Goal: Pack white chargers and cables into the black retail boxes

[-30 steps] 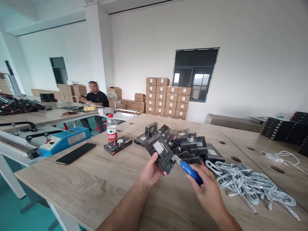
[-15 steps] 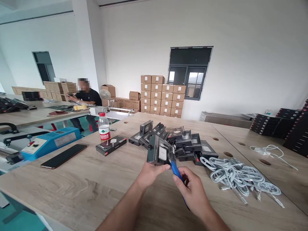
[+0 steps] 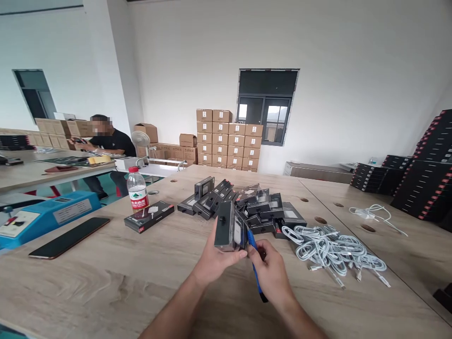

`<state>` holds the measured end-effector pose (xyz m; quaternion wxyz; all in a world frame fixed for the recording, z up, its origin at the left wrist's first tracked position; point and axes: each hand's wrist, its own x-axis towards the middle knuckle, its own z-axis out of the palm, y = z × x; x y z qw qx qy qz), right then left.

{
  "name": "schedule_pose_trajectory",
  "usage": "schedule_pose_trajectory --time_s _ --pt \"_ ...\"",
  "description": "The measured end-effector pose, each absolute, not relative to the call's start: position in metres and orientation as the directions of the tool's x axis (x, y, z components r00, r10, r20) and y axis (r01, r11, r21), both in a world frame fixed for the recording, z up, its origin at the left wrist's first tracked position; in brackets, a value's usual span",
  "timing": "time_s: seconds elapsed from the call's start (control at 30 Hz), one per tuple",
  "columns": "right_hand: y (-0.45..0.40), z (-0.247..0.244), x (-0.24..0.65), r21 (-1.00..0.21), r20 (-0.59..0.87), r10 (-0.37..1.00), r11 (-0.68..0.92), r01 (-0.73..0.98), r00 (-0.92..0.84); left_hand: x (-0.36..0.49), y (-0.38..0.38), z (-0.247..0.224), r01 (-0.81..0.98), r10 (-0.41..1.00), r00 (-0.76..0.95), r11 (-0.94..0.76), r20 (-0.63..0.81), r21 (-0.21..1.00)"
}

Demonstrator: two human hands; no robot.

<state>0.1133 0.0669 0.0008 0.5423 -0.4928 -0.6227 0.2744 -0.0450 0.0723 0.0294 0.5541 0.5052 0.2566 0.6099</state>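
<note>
My left hand (image 3: 214, 256) is closed around a small black box (image 3: 224, 226) with a clear window, holding it tilted above the table. Part of a white item shows through that window. In my right hand (image 3: 270, 266) is a slim blue-handled tool (image 3: 253, 241) with a black lower end; its exact kind is hard to tell. Its upper tip is at the right side of the box, and I cannot see whether it touches. Just behind the hands lies a pile of similar black boxes (image 3: 263, 207). Right of them are coiled white cables (image 3: 328, 247).
A water bottle (image 3: 137, 190) stands behind a flat black box (image 3: 150, 215) on the left. Near the edge lies a phone (image 3: 70, 238), beside a blue machine (image 3: 52, 214). Stacked black boxes (image 3: 423, 183) rise at right. A co-worker (image 3: 109, 141) sits at another table.
The box in my left hand has turned, so its narrow side faces me more. The blue-handled tool is more upright, its black end now visible. My view has shifted right.
</note>
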Motion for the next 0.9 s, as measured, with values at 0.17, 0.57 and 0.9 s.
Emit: schedule_pose_trajectory --time_s 0.17,0.57,0.9 --pt "0.07 -0.001 0.117 -0.852 0.418 0.906 0.365 0.375 0.069 -0.058 0.075 0.02 -0.483 0.901 0.344 -0.07 0.263 0.873" --pt "0.069 -0.01 0.16 -0.505 0.464 0.86 0.455 0.734 -0.214 -0.084 0.096 0.016 -0.791 0.969 0.232 0.136 0.086 0.597" --pt "0.056 0.007 0.13 -0.936 0.298 0.925 0.332 0.119 -0.234 -0.051 0.084 0.012 -0.656 0.819 0.573 0.441 0.024 0.612"
